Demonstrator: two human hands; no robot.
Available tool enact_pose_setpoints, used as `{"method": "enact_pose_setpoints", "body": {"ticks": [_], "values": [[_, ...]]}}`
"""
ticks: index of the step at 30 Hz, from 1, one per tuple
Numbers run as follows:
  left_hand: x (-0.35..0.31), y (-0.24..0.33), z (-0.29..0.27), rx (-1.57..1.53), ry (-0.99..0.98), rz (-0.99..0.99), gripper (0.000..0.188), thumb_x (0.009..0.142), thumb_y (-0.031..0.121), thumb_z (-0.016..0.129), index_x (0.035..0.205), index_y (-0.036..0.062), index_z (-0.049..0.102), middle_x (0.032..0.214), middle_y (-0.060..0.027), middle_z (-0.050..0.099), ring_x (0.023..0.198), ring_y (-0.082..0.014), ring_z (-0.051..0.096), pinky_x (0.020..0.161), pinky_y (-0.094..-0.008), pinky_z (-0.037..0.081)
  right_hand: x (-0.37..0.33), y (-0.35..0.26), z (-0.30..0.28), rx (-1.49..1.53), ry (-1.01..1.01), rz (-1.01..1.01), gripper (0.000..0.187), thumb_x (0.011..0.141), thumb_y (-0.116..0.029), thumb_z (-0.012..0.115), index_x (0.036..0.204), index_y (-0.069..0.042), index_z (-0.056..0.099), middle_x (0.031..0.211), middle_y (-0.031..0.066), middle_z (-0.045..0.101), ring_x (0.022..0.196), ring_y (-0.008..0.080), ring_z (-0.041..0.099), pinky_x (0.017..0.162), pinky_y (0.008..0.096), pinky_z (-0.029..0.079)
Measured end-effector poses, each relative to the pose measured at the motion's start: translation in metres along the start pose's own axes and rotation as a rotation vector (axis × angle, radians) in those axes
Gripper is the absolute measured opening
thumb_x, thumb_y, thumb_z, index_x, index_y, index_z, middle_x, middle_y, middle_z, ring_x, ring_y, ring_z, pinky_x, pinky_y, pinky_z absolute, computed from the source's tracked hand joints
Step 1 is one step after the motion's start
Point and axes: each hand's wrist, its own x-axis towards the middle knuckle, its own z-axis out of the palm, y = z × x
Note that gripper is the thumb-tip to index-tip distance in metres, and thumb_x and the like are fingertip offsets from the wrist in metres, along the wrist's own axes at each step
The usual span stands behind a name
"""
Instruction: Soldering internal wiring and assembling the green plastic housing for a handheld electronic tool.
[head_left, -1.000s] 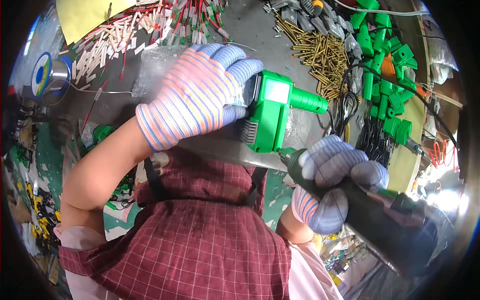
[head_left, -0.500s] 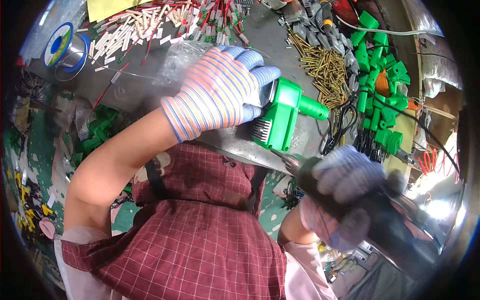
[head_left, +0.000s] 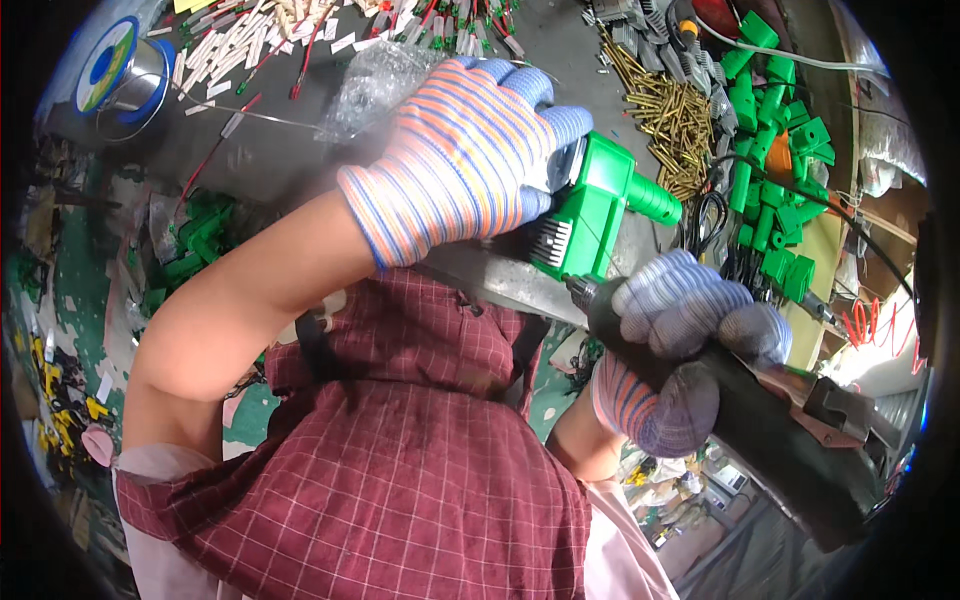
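My left hand [head_left: 455, 160], in a striped knit glove, is closed around a green plastic housing [head_left: 600, 190] with a slotted vent and a round stub on its right side. A dark shiny part sits between the fingers and the housing. My right hand [head_left: 690, 340], gloved alike, grips a black power screwdriver [head_left: 780, 430] with a metal lever on its side. The tool's nose points up and left and meets the lower corner of the housing. Whether its bit sits in a hole there is hidden.
A pile of brass screws [head_left: 670, 120] lies beyond the housing, with green plastic parts [head_left: 770, 160] to its right. At far left are a solder spool [head_left: 125, 75], white sleeves [head_left: 225, 60] and a crumpled clear bag [head_left: 385, 85]. A dark cable [head_left: 840, 210] crosses the right side.
The power screwdriver has come up and left until its nose meets the housing; before, a gap with a thin bit showed. My left hand and the housing sit slightly higher and further right in view.
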Motion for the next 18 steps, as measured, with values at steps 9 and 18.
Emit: {"method": "enact_pose_setpoints", "body": {"ticks": [9, 18], "values": [[-0.001, -0.001, 0.002, 0.056, -0.01, -0.013, 0.069, 0.072, 0.044, 0.073, 0.134, 0.0203, 0.055, 0.121, -0.0112, 0.06, 0.113, -0.0316, 0.057, 0.099, -0.0452, 0.044, -0.001, -0.004, -0.001, -0.099, -0.015, 0.131, 0.033, 0.089, -0.023, 0.065, 0.112, 0.0, 0.056, 0.069, 0.0119, 0.059, 0.058, 0.0249, 0.056, 0.054, 0.0381, 0.047], [-0.014, 0.002, 0.003, 0.096, 0.037, 0.105, 0.065, 0.072, 0.044, 0.071, 0.129, 0.0142, 0.058, 0.119, -0.0087, 0.059, 0.114, -0.0281, 0.053, 0.1, -0.0443, 0.04, 0.03, -0.036, 0.008, 0.213, 0.057, 0.137, 0.057, 0.083, -0.033, 0.075, 0.121, 0.003, 0.051, 0.069, 0.0047, 0.054, 0.059, 0.0181, 0.052, 0.058, 0.0336, 0.045]]}}
